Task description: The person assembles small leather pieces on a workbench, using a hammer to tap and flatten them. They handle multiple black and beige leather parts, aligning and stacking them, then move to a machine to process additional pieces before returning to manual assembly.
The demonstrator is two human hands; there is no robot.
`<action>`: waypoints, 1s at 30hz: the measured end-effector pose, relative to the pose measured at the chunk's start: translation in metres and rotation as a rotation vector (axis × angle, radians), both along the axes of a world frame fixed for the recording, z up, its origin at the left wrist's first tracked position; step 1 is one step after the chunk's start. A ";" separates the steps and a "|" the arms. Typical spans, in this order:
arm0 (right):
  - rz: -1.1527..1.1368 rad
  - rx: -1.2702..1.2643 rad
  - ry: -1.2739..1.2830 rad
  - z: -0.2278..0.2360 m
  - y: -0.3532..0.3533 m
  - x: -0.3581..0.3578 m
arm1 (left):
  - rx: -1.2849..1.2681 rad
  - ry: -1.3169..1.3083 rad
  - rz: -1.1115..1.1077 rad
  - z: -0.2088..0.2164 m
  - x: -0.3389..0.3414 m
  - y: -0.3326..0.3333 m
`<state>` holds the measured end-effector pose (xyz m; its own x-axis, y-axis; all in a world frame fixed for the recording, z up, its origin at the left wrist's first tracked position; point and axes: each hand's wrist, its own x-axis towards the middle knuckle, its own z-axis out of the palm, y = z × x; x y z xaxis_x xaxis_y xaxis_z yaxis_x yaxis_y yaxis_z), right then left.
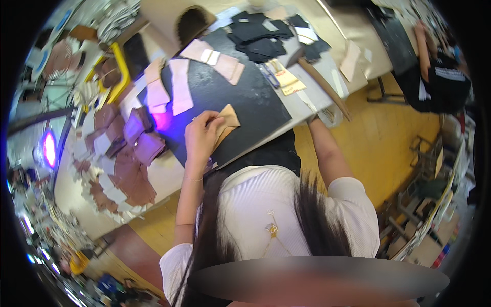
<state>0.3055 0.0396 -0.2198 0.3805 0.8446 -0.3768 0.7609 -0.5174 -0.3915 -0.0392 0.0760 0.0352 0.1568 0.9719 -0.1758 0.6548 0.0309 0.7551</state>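
Observation:
My left hand pinches a small tan leather piece over the near part of a black mat. Part of that piece is covered by my fingers. At the table's front edge is my right hand, its fingers hidden, close to a clear plastic bag. Beyond my left hand lie pale pink leather pieces, and another stack bears a white strip. To their left are more pale pieces.
A hammer lies on the right, beside scissors and a yellow paper slip. Black pieces pile up behind. Brown leather stacks and a yellow tray sit left. Another person works at far right.

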 end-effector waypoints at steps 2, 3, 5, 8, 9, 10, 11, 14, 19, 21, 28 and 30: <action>0.049 -0.049 -0.013 0.003 0.000 0.004 | 0.161 0.063 -0.049 0.000 -0.002 0.000; 0.062 -0.054 -0.010 0.006 -0.003 0.009 | 0.294 0.117 -0.083 -0.001 -0.002 0.000; 0.081 -0.066 -0.007 0.017 -0.016 0.024 | 0.263 0.016 -0.072 -0.003 0.000 -0.001; 0.110 -0.076 -0.012 0.037 -0.043 0.040 | 0.215 0.063 -0.135 -0.004 0.004 -0.004; 0.111 -0.077 -0.009 0.044 -0.054 0.044 | 0.168 0.106 -0.162 -0.003 0.004 -0.004; 0.114 -0.077 -0.004 0.050 -0.061 0.047 | 0.071 0.054 -0.162 -0.001 0.002 -0.004; 0.183 -0.117 0.016 0.056 -0.069 0.049 | -0.027 0.000 -0.164 0.002 -0.001 -0.002; 0.066 -0.082 0.039 0.074 -0.084 0.049 | -0.238 -0.197 -0.336 0.017 -0.018 0.002; 0.257 -0.024 -0.247 0.150 -0.111 0.032 | -0.185 -0.131 -0.643 0.032 -0.024 -0.006; 0.264 -0.258 -0.083 0.198 -0.101 0.029 | -0.180 -0.121 -0.546 0.033 -0.019 -0.013; 0.487 0.276 0.540 0.281 -0.023 -0.083 | -0.129 -0.094 -0.333 0.039 -0.003 -0.018; 0.581 0.374 0.576 0.273 0.000 -0.127 | -0.171 -0.019 -0.353 0.039 -0.002 -0.015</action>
